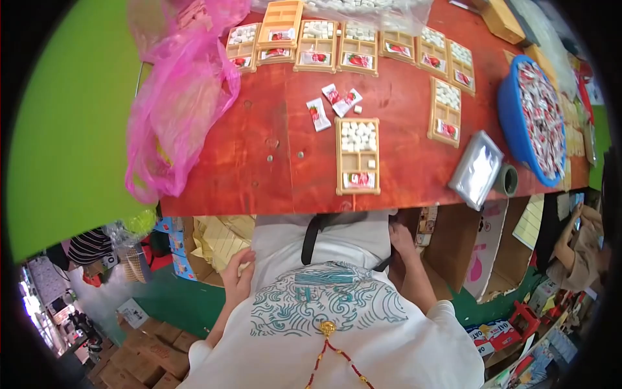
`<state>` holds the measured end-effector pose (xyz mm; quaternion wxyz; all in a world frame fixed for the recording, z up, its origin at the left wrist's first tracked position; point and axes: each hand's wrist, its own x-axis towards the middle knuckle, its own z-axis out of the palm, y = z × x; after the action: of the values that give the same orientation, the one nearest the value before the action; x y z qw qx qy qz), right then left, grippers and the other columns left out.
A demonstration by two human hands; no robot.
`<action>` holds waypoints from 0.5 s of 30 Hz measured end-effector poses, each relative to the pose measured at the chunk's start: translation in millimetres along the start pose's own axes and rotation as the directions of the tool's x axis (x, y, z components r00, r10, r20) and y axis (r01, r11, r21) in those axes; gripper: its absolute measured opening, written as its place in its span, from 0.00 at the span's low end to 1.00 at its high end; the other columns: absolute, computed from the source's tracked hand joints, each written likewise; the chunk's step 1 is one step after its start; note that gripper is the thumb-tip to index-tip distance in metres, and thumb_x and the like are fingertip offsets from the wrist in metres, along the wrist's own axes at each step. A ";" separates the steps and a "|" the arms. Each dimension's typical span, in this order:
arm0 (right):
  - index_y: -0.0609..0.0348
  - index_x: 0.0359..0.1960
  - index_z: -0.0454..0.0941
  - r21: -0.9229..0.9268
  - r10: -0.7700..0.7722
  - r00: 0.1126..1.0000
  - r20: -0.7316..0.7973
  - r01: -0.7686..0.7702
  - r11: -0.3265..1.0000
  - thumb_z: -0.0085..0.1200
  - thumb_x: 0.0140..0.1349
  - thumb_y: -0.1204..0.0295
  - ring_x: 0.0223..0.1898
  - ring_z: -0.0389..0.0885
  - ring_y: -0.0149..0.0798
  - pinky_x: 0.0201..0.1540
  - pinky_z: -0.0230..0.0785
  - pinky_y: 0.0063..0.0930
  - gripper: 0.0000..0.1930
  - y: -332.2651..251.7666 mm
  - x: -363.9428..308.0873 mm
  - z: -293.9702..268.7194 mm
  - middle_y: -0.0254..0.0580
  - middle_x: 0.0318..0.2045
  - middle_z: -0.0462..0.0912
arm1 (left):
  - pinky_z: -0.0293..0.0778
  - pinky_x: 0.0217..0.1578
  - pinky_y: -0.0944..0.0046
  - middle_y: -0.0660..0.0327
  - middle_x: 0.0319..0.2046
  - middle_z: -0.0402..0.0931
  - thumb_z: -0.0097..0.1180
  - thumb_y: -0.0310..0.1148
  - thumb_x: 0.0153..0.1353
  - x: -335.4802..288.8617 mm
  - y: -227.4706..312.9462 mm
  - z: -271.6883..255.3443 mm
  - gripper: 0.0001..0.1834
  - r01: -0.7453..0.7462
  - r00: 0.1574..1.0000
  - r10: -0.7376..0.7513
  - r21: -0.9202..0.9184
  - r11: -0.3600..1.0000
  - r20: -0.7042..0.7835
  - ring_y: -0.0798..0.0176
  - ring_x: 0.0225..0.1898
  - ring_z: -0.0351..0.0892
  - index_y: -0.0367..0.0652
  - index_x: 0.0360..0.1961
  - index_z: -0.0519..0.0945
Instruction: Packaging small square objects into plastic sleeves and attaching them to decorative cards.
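Note:
Both my hands hang below the near edge of the red table, beside my lap. My left hand [238, 267] is beside a carton of yellowish folded pieces, its fingers apart and bare. My right hand [403, 238] rests low by my right thigh, near an open carton; its fingertips are hidden. Neither touches anything on the tabletop. In front of me lies a tan compartment tray [339, 155], with small white cubes [358, 137] filling its far section. One cube sits in a middle section, and a red-and-white wrapped sweet [358, 180] lies in the near one.
Beyond the tray lie loose wrapped sweets [317, 115]. Several filled trays [435, 110] line the back and right. A blue basin [508, 97] of sweets, a silver packet [478, 165] and a tape roll [508, 178] are right; a pink plastic bag [175, 110] is left. A cardboard carton [447, 246] stands below.

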<state>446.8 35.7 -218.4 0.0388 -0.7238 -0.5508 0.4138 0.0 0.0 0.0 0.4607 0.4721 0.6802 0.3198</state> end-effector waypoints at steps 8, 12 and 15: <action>0.64 0.33 0.75 0.044 -0.527 0.786 -0.323 0.569 0.821 0.51 0.59 0.72 0.36 0.77 0.56 0.38 0.71 0.42 0.07 -186.4 -94.2 -114.8 0.54 0.30 0.76 | 0.71 0.48 0.57 0.47 0.42 0.77 0.52 0.20 0.52 1.4 6.3 7.3 0.16 -0.527 0.811 0.578 0.314 0.790 -0.091 0.47 0.45 0.77 0.32 0.45 0.77; 0.62 0.41 0.76 -0.177 -0.631 0.506 -0.587 0.681 0.711 0.54 0.57 0.74 0.42 0.75 0.54 0.44 0.68 0.41 0.10 -221.6 -79.4 -124.2 0.52 0.39 0.76 | 0.63 0.56 0.49 0.49 0.55 0.69 0.56 0.26 0.51 74.9 80.6 60.4 0.24 -0.833 0.506 0.839 0.363 0.417 0.198 0.47 0.57 0.68 0.37 0.52 0.75; 0.59 0.47 0.75 -0.376 -0.704 0.357 -0.614 0.652 0.659 0.55 0.57 0.73 0.49 0.72 0.52 0.50 0.65 0.42 0.15 -229.1 -60.1 -115.0 0.50 0.49 0.73 | 0.59 0.58 0.43 0.50 0.60 0.65 0.57 0.33 0.53 101.6 101.4 102.2 0.27 -0.881 0.391 0.847 0.412 0.231 0.361 0.47 0.61 0.63 0.38 0.56 0.72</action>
<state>342.3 121.3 7.6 0.3927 -0.5315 -0.7501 0.0241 117.0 130.6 17.3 0.0715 0.8857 0.3498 0.2967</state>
